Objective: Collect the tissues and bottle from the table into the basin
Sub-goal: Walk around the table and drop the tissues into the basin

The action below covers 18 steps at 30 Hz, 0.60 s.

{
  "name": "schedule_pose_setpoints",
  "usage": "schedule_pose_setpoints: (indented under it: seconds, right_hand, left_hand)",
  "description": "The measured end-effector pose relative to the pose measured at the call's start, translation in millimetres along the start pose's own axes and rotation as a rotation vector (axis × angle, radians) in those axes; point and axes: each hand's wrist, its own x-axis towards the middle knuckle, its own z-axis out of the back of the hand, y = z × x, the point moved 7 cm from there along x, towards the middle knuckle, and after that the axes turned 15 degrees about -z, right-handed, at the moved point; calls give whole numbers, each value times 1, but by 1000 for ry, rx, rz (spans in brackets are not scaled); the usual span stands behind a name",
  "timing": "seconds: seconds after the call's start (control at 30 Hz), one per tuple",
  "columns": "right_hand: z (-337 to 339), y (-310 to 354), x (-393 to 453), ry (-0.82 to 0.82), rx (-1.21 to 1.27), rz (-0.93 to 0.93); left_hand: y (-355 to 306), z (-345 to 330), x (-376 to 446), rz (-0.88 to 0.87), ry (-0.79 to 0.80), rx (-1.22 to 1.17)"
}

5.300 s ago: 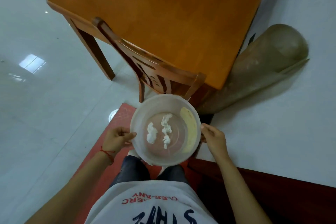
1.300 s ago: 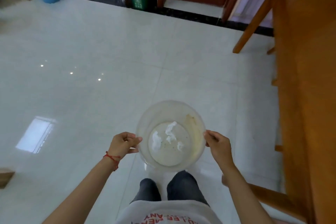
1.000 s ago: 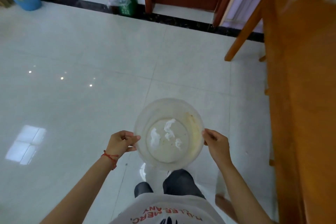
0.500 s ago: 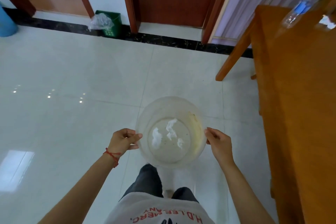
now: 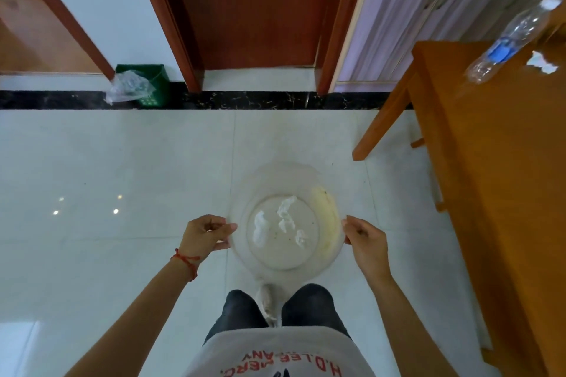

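Note:
I hold a clear round plastic basin [image 5: 332, 223] in front of me above the floor, my left hand [image 5: 205, 234] pinching its left rim and my right hand [image 5: 364, 239] its right rim. Several crumpled white tissues [image 5: 286, 210] lie on its bottom. At the upper right an orange wooden table [image 5: 502, 168] carries a clear plastic bottle [image 5: 508, 40] with a blue label and white cap, standing upright. A crumpled white tissue [image 5: 540, 62] lies just right of the bottle on the table.
White tiled floor [image 5: 122, 168] stretches ahead to a wall with a dark red door [image 5: 254, 3]. A green bin [image 5: 147, 82] with a plastic bag stands by the door frame. A pale purple cabinet [image 5: 413, 3] stands behind the table.
I have walked away from the chair and first table and along the floor beside another table. The bottle and tissue at its far end now show closer. Both hands still hold the basin.

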Motion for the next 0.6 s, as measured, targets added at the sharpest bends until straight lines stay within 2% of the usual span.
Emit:
schedule_pose_setpoints:
  seconds: [0.33, 0.6]
  right_hand:
    - [-18, 82, 107, -67, -44, 31]
    - [-29, 165, 205, -82, -66, 24]
  left_hand:
    - [-48, -42, 138, 9, 69, 10]
    - [-113, -83, 254, -8, 93, 19]
